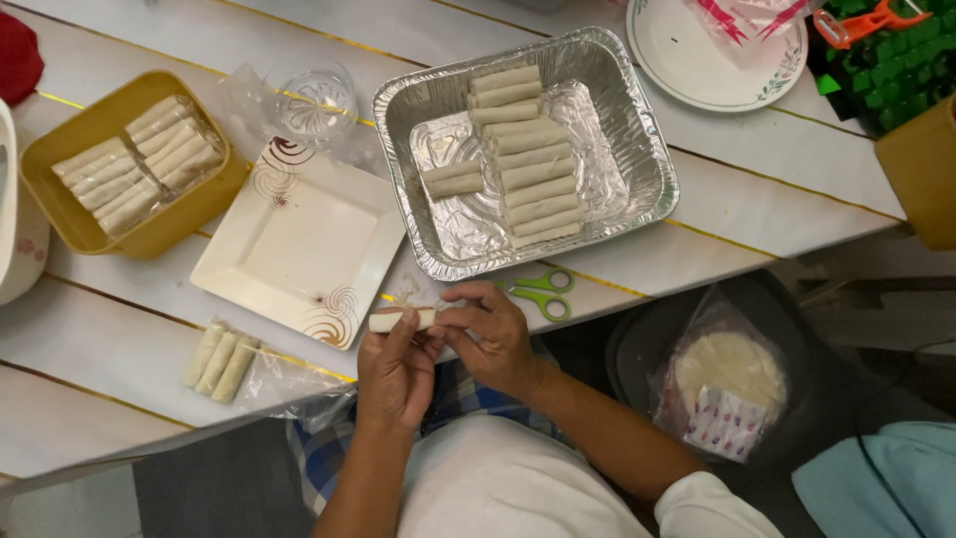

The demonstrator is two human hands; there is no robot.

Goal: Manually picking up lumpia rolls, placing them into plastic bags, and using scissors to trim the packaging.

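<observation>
Hands at lower centre of frame: our left hand [395, 371] and right hand [490, 334] both grip one pale roll [401, 320] by its ends, level above the bench [119, 349] edge, just below the square plate [299, 244], with the foil tray [637, 159] of finished rolls within reach.

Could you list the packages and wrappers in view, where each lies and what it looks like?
Clear bag of round wrappers: lower right, white discs, printed label.
Plastic bag with rolls: table's near edge, clear.
Wrapped rolls: yellow dish, left.
Pink-printed bag: top, over the round plate.
</observation>
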